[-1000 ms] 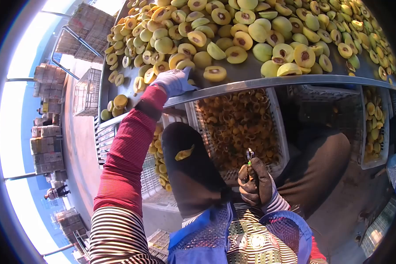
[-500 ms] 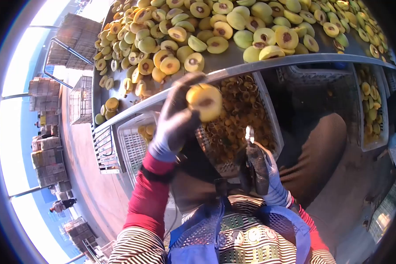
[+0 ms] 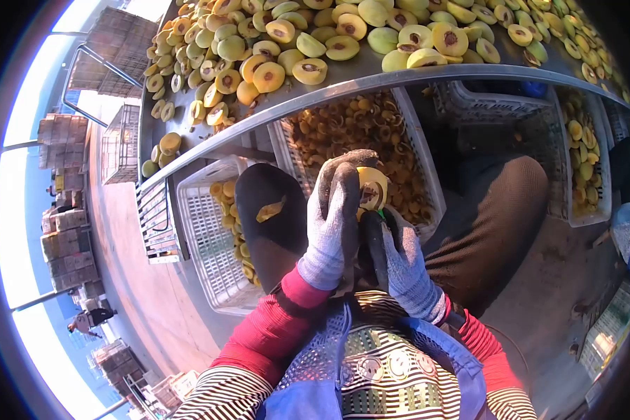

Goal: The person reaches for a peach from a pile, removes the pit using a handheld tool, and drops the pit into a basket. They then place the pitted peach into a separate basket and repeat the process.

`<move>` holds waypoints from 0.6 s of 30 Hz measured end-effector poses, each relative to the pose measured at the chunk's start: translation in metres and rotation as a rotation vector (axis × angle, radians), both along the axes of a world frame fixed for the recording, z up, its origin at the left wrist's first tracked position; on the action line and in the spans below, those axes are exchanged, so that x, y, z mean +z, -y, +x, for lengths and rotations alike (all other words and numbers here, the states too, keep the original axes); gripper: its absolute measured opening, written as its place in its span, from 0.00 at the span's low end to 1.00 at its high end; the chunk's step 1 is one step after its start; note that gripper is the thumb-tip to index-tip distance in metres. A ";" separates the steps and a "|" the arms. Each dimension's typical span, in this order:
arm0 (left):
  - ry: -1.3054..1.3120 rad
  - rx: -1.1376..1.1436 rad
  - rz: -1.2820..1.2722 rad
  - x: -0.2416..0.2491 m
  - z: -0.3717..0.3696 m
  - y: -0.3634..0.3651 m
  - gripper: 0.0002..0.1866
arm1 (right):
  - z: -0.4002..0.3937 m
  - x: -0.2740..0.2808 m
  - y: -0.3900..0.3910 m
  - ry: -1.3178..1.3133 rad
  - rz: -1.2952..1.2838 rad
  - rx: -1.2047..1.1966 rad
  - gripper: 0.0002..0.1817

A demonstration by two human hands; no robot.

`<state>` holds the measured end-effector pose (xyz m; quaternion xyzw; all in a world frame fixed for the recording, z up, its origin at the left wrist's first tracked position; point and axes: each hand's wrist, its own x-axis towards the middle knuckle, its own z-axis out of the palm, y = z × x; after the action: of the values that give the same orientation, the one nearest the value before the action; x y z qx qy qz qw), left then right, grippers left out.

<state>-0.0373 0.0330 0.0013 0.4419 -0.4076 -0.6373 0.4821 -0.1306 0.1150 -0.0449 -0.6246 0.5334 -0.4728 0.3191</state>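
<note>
In the middle, over my lap, my left hand in a grey-white glove with a dark palm has its fingers closed round a yellow peach half. Its cut face, with the brown centre, is turned to the right. Close below the fruit is my right hand, gloved alike and closed on a small hand tool. Only a bit of green shows of the tool now; its tip is hidden at the fruit. Beyond both hands stands a crate full of brown pits and curled scraps.
A metal table with a raised rim bears many peach halves. Left of my knee is a white crate with peach pieces; another crate stands right. A peel scrap lies on my knee. Stacked crates line the far left.
My left hand has come down and right from the table edge with the peach half, meeting my right hand. The tool's metal tip, visible before, is now at the fruit and hidden.
</note>
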 end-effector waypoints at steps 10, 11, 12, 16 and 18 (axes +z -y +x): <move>0.159 -0.170 -0.096 -0.003 0.001 -0.007 0.15 | -0.016 -0.011 -0.014 -0.218 -0.127 0.078 0.25; 0.160 -0.208 -0.077 -0.004 0.001 -0.005 0.16 | -0.020 -0.012 -0.014 -0.183 -0.136 0.098 0.28; 0.120 -0.309 0.057 -0.001 0.004 0.000 0.18 | -0.022 -0.013 -0.013 -0.148 -0.145 0.121 0.31; 0.187 -0.535 0.267 0.018 0.014 0.023 0.21 | -0.022 0.003 -0.008 -0.241 -0.218 0.010 0.19; 0.292 -0.495 0.143 0.007 0.013 0.022 0.21 | -0.025 0.025 -0.005 0.796 0.819 0.154 0.15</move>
<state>-0.0248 0.0111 0.0081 0.4489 -0.5220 -0.6923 0.2162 -0.1554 0.1197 -0.0203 -0.2611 0.4649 -0.4019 0.7444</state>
